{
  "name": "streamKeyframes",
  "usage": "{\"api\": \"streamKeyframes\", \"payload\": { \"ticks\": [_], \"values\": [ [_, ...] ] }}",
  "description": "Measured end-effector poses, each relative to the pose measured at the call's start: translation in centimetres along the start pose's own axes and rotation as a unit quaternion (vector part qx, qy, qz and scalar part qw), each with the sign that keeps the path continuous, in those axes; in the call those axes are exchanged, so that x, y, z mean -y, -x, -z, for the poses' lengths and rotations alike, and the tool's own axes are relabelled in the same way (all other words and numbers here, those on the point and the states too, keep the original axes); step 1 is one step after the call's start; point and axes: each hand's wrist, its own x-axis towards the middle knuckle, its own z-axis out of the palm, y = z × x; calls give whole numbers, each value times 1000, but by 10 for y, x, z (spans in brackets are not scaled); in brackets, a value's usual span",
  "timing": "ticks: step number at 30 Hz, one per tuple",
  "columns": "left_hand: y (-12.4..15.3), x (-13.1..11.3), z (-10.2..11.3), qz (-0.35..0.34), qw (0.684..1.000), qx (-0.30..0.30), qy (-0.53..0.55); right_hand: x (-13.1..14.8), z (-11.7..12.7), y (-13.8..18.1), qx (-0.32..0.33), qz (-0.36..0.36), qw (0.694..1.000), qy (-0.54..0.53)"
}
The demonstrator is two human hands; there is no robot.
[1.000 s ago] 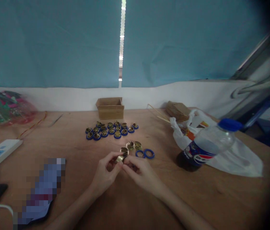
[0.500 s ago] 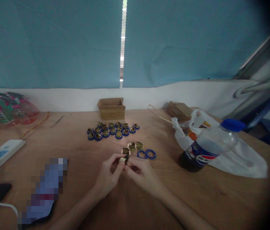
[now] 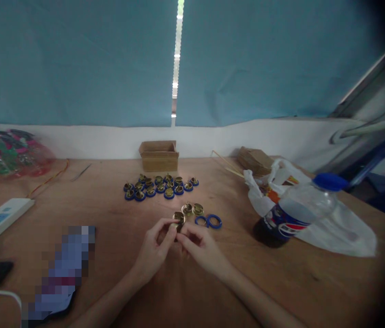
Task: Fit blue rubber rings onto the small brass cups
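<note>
Pinched in the fingertips of my left hand (image 3: 158,243) and my right hand (image 3: 201,246) is a small round brass-coloured metal part (image 3: 177,227), mostly hidden by the fingers. Both hands are closed around it, low over the table. Just beyond them lie three similar brass parts without blue rims, one brass part (image 3: 198,209) at the right of this trio. Two loose blue rings (image 3: 214,215) lie side by side to the right of my fingertips. Farther back, several brass parts with blue rims (image 3: 160,187) stand in a cluster.
An open cardboard box (image 3: 160,164) stands behind the cluster. To the right are a cola bottle (image 3: 291,223), a white plastic bag (image 3: 346,237) and a brown packet (image 3: 255,160). At left lie a phone (image 3: 64,273), a power strip (image 3: 2,221) and a bag of coloured items (image 3: 7,152).
My fingers have shifted slightly on the brass part, which shows less than before. The view has moved a little; the things on the table stay in place.
</note>
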Motion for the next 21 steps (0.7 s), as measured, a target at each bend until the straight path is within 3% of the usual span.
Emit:
{"api": "streamKeyframes", "payload": {
  "ticks": [5, 8, 12, 17, 21],
  "values": [
    [-5, 4, 5, 13, 999, -41, 9, 1, 5, -2, 8, -40, 995, -93],
    [-12, 12, 14, 18, 994, -105, -8, 7, 15, -5, -40, -42, 993, -104],
    [-21, 25, 30, 0, 984, -146, -98, 11, 29, -9, -116, -61, 984, -120],
    [-27, 33, 39, -59, 963, -97, -246, 5, 39, -12, -183, -68, 977, -86],
    [-32, 37, 38, -85, 948, -42, -303, -3, 43, -14, -194, -56, 979, 27]
  ]
}}
